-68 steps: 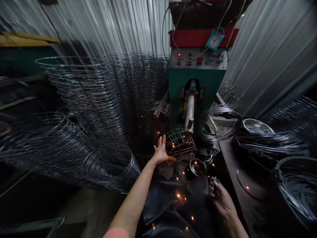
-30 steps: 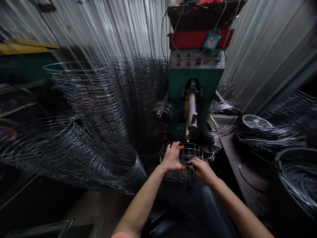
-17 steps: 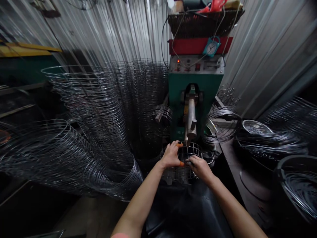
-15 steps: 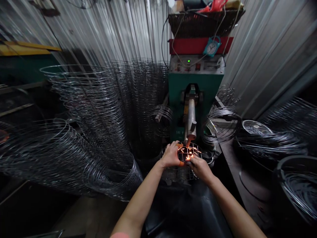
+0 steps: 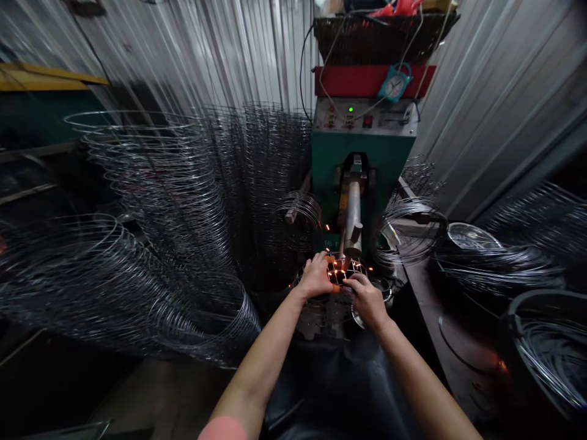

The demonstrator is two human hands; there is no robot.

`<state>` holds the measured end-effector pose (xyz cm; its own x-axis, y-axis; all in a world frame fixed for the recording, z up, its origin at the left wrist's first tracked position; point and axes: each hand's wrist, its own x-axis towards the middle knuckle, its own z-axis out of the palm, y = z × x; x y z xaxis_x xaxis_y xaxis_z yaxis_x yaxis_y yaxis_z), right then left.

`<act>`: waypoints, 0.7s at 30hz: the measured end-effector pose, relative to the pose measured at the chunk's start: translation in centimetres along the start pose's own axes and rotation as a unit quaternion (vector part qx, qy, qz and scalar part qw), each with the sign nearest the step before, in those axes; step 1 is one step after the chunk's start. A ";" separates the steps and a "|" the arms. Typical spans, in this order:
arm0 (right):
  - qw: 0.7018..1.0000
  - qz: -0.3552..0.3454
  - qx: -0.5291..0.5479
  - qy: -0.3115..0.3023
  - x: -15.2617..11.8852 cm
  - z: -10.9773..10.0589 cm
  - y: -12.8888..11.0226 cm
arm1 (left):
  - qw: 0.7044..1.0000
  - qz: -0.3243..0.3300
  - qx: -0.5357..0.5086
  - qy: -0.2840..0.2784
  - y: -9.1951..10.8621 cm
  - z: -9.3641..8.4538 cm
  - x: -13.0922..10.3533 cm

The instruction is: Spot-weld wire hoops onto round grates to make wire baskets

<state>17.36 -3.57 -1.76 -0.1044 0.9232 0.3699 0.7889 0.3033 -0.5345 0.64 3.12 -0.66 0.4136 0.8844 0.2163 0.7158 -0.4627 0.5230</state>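
Observation:
Between my hands is a small round wire basket (image 5: pixel 356 267), set under the electrode arm of a green spot welder (image 5: pixel 328 165). My left hand (image 5: pixel 315 276) is closed around the basket's left side, with something orange at its fingers. On the near right side, my right hand (image 5: pixel 368 299) pinches the wire frame; its fingertips partly hide what they grip. The welder's metal arm (image 5: pixel 353 205) points down at the basket, and orange sparks fly around the tip. A green light glows on the welder's panel (image 5: pixel 367 116).
Tall stacks of wire rings (image 5: pixel 160 183) fill the left side. Wire coils (image 5: pixel 410 232) hang right of the welder. A black bucket (image 5: pixel 516 311) with wire rings stands at far right. A blue clock (image 5: pixel 395 82) hangs above the panel, below a loaded basket (image 5: pixel 385 40).
Sparks have spread outward, some landing far right, and the glow at the tip has dimmed. Both hands and the wire basket have shifted slightly up in view; my right hand has moved slightly left.

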 end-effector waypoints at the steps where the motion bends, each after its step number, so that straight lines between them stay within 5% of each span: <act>1: 0.999 0.020 0.037 0.026 -0.5 -0.2 0.1 | 1.000 -0.001 0.004 0.002 0.0 0.1 0.0; 4: 0.968 0.139 0.200 0.068 -3.8 -0.5 1.0 | 1.000 -0.020 0.009 0.006 0.2 0.3 -0.1; 8: 0.866 0.334 0.360 0.097 -10.6 0.9 3.4 | 0.999 -0.047 0.010 0.009 -0.1 0.2 0.6; 12: 0.863 0.367 0.311 0.155 -16.5 3.4 5.5 | 0.998 -0.055 0.015 0.023 -0.4 -0.2 2.2; 16: 0.815 0.423 0.340 0.204 -18.0 3.6 6.6 | 0.998 -0.057 0.027 0.012 -0.2 -0.3 3.0; 21: 0.661 0.493 0.517 0.231 -16.8 0.6 8.2 | 0.996 -0.069 -0.032 -0.050 -1.3 -1.0 2.1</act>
<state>25.19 -16.43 -12.84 0.5360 0.6946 -0.4798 -0.5241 -0.1718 -0.8341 0.04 5.60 -0.05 0.3705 0.9271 0.0569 0.7341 -0.3299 0.5935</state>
